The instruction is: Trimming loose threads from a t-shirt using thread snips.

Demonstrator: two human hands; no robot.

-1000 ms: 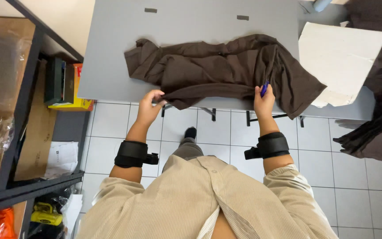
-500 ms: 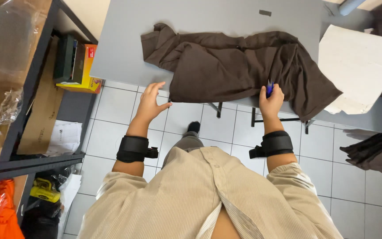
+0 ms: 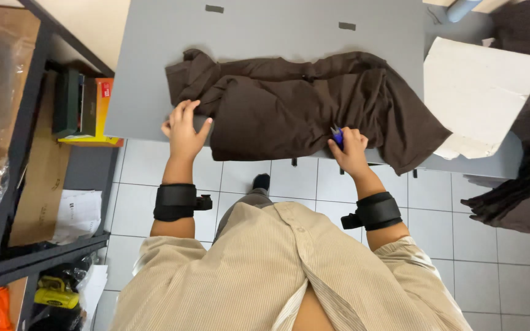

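A dark brown garment (image 3: pixel 302 104) lies crumpled across the front of a grey table (image 3: pixel 265 37). My left hand (image 3: pixel 184 125) rests at the table's front edge with its fingers apart, touching the garment's left part. My right hand (image 3: pixel 349 148) is closed around a small blue tool (image 3: pixel 337 135) and sits on the garment's lower edge. Both wrists carry black bands.
A sheet of white cardboard (image 3: pixel 480 92) lies on the table's right side. More dark fabric (image 3: pixel 529 153) hangs at the far right. A metal shelf (image 3: pixel 26 159) with boxes and bags stands to the left. White floor tiles lie below.
My left hand has risen from below the table edge onto the garment's left part. The right hand stays at the garment's lower edge with the blue tool.
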